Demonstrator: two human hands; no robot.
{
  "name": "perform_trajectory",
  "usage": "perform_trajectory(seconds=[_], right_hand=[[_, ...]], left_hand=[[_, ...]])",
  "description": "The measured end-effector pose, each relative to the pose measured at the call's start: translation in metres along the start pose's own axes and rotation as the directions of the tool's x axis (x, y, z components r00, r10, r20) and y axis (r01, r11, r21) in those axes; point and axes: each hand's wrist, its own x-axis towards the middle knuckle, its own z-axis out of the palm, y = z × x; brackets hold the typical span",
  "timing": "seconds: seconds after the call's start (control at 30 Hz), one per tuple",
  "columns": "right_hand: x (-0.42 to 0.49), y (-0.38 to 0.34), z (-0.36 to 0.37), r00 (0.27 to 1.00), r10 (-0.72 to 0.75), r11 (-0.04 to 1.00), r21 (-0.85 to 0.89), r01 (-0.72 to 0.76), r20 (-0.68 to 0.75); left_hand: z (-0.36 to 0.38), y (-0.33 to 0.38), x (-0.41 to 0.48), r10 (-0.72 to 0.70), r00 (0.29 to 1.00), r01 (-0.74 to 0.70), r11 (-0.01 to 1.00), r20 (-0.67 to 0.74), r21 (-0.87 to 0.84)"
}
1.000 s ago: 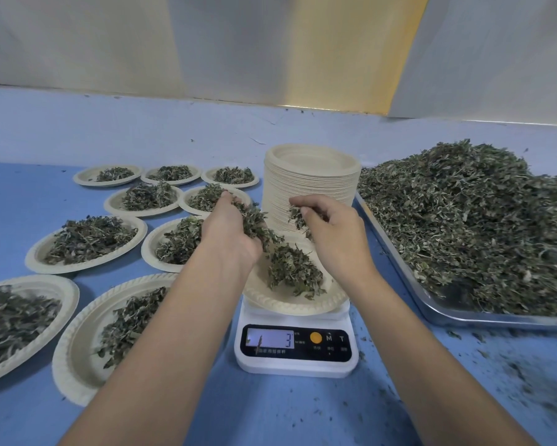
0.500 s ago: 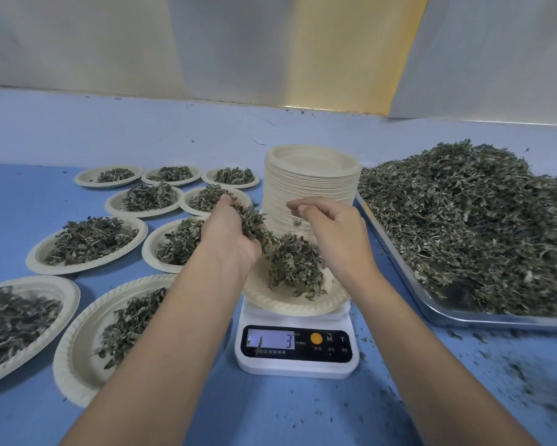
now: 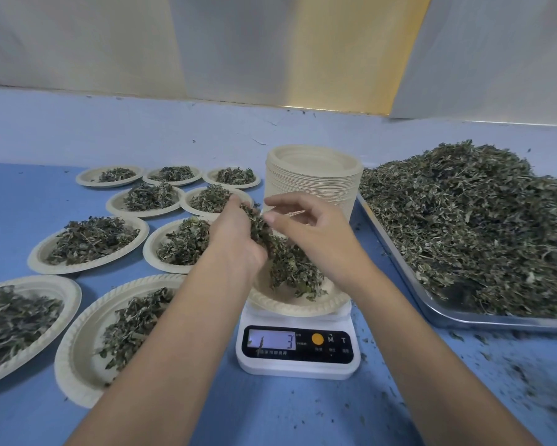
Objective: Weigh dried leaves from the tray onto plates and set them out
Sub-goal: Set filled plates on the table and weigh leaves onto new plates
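Left hand (image 3: 235, 239): fingers curled round a clump of dried leaves (image 3: 257, 223), held above the plate (image 3: 299, 305) on the scale (image 3: 298, 365). Leaves trail from the clump onto the plate's small heap (image 3: 290, 268).

Right hand (image 3: 306, 230): fingers loosely curved, thumb and forefinger a narrow gap apart just beside the clump, nothing seen between them.

Display (image 3: 272, 341) reads 3.

Tray (image 3: 457, 317) at my right, piled high. Stack of empty plates (image 3: 312, 181) behind the scale. Filled plates (image 3: 90, 243) set out at left on the blue table (image 3: 270, 413).
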Motion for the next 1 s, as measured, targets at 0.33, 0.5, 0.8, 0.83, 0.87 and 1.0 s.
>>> perform_trajectory(seconds=[0.33,0.5,0.8,0.83,0.87,1.0], right_hand=[[-0.002,0.000,0.009,0.995,-0.081,0.976,-0.209,0.066,-0.063],[0.000,0.001,0.006,0.994,-0.027,0.995,-0.098,0.017,-0.102],[0.010,0.005,-0.015,0.946,0.100,0.989,0.138,-0.059,-0.307],[0.010,0.006,-0.017,0.945,0.106,0.988,0.143,-0.064,-0.309],[0.010,0.007,-0.018,0.945,0.105,0.988,0.138,-0.065,-0.310],[0.011,0.010,-0.019,0.939,0.072,0.996,0.074,-0.050,-0.336]], left_hand=[[0.006,-0.013,-0.004,0.049,0.995,-0.059,0.992,0.082,0.116],[0.005,-0.010,-0.004,0.068,0.995,-0.076,0.991,0.070,0.108],[0.000,0.000,0.000,0.056,0.998,-0.056,0.996,-0.004,0.065],[0.000,0.000,0.000,0.055,0.999,-0.054,0.997,-0.001,0.060],[0.000,0.001,-0.001,0.055,0.998,-0.055,0.997,0.002,0.052],[0.000,0.003,-0.003,0.046,0.999,-0.047,0.998,0.013,0.031]])
